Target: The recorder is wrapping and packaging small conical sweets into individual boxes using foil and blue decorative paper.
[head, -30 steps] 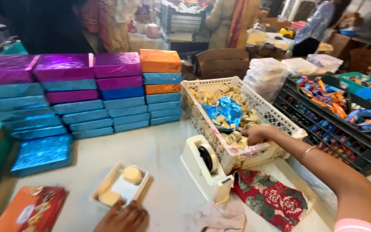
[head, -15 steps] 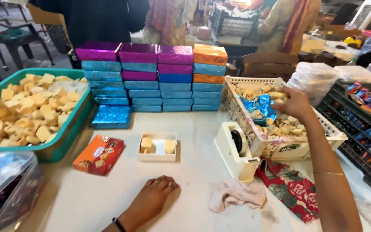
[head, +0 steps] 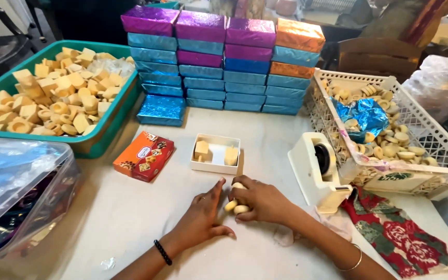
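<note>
Now the right hand (head: 263, 199) curls around pale round sweets (head: 236, 202) while the left hand (head: 200, 215) lies spread flat beside it.

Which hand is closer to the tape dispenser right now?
Right. The right hand holds round sweets just left of the tape dispenser. The left hand lies flat on the table, farther left, beyond the right hand.

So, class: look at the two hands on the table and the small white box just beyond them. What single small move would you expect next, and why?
Probably the right hand carries its round pale sweets forward into the small white box. The box sits open just beyond the fingers, holds only two pieces with bare space between them, and the left hand rests flat beside the sweets, holding nothing.
</note>
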